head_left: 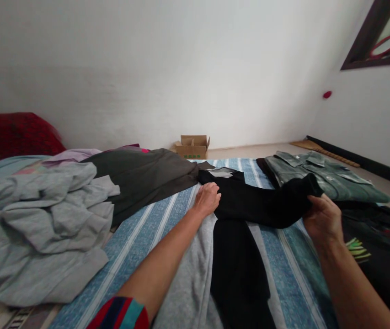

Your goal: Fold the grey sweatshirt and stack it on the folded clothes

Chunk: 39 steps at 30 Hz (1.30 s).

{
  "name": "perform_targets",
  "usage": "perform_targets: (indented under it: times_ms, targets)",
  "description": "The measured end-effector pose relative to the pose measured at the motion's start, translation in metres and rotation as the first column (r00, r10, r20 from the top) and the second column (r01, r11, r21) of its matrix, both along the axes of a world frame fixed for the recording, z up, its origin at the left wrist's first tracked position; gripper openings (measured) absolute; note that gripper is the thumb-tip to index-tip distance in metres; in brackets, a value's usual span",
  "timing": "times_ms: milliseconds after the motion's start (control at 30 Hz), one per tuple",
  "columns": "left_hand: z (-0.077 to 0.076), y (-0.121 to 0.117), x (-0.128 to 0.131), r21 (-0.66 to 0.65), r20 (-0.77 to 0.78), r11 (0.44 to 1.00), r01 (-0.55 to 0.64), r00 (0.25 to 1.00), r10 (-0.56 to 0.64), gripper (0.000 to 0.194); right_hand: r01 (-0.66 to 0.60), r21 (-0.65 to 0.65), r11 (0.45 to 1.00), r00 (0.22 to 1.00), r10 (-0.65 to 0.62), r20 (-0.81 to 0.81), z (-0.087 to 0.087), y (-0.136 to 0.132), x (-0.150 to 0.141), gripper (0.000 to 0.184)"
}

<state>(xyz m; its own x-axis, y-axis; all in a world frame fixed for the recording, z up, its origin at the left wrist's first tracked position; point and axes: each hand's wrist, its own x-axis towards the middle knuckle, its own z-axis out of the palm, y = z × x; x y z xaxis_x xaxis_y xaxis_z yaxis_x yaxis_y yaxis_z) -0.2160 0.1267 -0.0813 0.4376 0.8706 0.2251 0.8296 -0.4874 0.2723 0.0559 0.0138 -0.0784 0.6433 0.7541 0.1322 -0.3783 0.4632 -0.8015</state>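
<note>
a white wall is rising behind the blue striped sheet that we are facing. at the far left we are seeing a red cover against the wall, and nearer to us a crumpled grey garment is lying along the sheet's left edge. just beside it, a dark olive garment is spreading over the sheet's far left corner. past the far edge an open cardboard box is standing by the wall.

in the middle of the sheet a black and grey garment is lying, its collar near the far edge, its body running toward the near edge. our left hand is resting on it below the collar, fingers curling; whether they are pinching cloth we cannot tell. our right hand is gripping the end of its black sleeve, which is stretching rightward.

at the sheet's far right corner a folded grey-green garment is lying, and nearer to us, along the right edge, a black printed garment.
</note>
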Motion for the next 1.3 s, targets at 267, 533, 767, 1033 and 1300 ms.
perform_targets:
  times_ms: [267, 533, 767, 1033, 1300]
  targets:
    - [0.003, -0.028, 0.005, -0.188, 0.348, 0.934, 0.303, 0.910, -0.225, 0.009, -0.040, -0.053, 0.998, 0.999, 0.039, -0.015, -0.028, 0.008, 0.004, 0.011]
    - [-0.011, -0.028, 0.012, -0.074, 0.198, 0.928, 0.364, 0.918, -0.344, 0.007, -0.045, -0.055, 0.998, 0.998, 0.042, -0.045, -0.039, 0.012, 0.011, 0.014]
    - [-0.012, -0.030, 0.011, -0.123, 0.352, 0.936, 0.330, 0.896, -0.270, 0.017, -0.043, -0.032, 0.999, 0.996, 0.041, -0.078, -0.039, 0.013, 0.009, 0.017]
    - [0.022, -0.037, -0.002, -0.390, 0.566, 0.860, 0.330, 0.822, -0.059, 0.017, -0.062, -0.066, 0.996, 0.992, 0.055, -0.109, -0.039, 0.010, 0.011, 0.019]
    - [0.040, -0.131, -0.023, -0.702, 0.582, -0.042, 0.711, 0.538, -0.609, 0.019, -0.099, -0.086, 0.991, 0.987, 0.087, -0.137, -0.038, 0.007, 0.009, 0.022]
